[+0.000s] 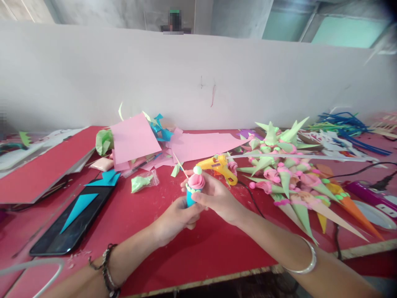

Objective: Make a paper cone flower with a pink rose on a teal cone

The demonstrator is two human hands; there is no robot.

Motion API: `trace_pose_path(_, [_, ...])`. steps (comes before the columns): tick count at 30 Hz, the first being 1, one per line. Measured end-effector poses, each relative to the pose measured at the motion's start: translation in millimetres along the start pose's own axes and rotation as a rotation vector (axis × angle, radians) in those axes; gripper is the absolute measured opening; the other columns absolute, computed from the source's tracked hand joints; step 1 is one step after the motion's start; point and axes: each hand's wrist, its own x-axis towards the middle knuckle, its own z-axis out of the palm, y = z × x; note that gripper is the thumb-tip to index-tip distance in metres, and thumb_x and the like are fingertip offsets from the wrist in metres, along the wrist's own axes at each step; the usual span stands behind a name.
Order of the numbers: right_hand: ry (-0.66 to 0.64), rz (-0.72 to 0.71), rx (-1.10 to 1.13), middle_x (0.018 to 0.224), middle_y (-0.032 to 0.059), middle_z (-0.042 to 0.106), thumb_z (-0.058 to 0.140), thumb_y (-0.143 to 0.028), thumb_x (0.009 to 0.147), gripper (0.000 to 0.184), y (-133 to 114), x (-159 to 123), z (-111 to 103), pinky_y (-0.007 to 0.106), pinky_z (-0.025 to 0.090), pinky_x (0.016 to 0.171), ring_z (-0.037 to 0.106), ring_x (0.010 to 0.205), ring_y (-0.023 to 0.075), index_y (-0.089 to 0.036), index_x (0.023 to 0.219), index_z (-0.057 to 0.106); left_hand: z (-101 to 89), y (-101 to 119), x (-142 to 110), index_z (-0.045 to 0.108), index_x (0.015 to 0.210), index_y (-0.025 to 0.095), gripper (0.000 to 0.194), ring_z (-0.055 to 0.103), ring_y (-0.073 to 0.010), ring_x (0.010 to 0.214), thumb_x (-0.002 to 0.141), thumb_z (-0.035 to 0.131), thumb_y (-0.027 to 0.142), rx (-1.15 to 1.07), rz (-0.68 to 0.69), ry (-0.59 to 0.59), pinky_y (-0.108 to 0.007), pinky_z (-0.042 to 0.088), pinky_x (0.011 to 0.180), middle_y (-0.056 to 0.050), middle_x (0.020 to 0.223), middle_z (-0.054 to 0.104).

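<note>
A small paper ice cream cone (191,198) is held up between my two hands, over the front middle of the table. Its blue cone carries a pink swirled top, pale green beads around the rim and a pale green ball at the peak. My left hand (177,216) wraps its fingers and thumb around the blue lower part. From the right, my right hand (218,198) grips the upper part, thumb in front and fingers behind. A thin stick (180,164) rises beside the cone near my right fingertips; whether they hold it is unclear. Just behind lies a yellow glue gun (218,165).
Many finished paper cones (285,178) lie heaped at the right. Pink paper sheets (136,138) spread along the back. On the left are a black phone (77,219) with blue paper pieces on it and a bag of green clay (142,182). A white partition (155,78) stands behind.
</note>
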Motion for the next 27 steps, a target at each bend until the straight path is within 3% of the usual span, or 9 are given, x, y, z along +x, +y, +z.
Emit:
trace_pose_path(6, [-0.140,-0.053,-0.037,0.085,0.0017,0.054,0.061,-0.024,0.070,0.036,-2,-2,-4,0.023,0.042,0.064,0.050,0.078,0.0109,-0.020,0.104,0.051,-1.4,-2,-1,0.041,0.062,0.016,0.028,0.027,-0.0047,0.044,0.074,0.053,0.039,0.248,-0.014,-0.002,-0.021,0.024,0.044,0.009,0.047,0.031])
trace_pose_path(12, [-0.138,-0.029,-0.078,0.082,0.0004,0.051,0.062,-0.021,0.068,0.031,-6,-5,-1,0.018,0.039,0.052,0.048,0.067,0.0076,-0.019,0.098,0.051,-4.3,-4,-2,0.051,0.071,0.014,0.022,0.031,-0.0050,0.045,0.075,0.050,0.036,0.249,0.026,-0.039,-0.021,0.027,0.046,0.008,0.048,0.033])
trace_pose_path(17, [-0.158,-0.029,-0.142,0.071,-0.0026,0.047,0.060,-0.019,0.069,0.016,-10,-4,-1,0.015,0.035,0.043,0.042,0.053,0.0042,-0.017,0.083,0.052,-3.4,-1,-3,0.050,0.069,0.014,0.024,0.030,-0.0050,0.043,0.075,0.050,0.037,0.262,0.027,-0.070,-0.021,0.026,0.046,0.008,0.046,0.033])
trace_pose_path(27, [-0.178,-0.067,-0.275,0.072,-0.0036,0.043,0.055,-0.017,0.071,0.013,-13,-5,-5,0.016,0.037,0.043,0.043,0.050,0.0035,-0.018,0.081,0.047,-2.7,6,-5,0.042,0.062,0.016,0.028,0.031,-0.0053,0.043,0.072,0.049,0.040,0.392,0.000,-0.024,-0.020,0.024,0.044,0.008,0.047,0.035])
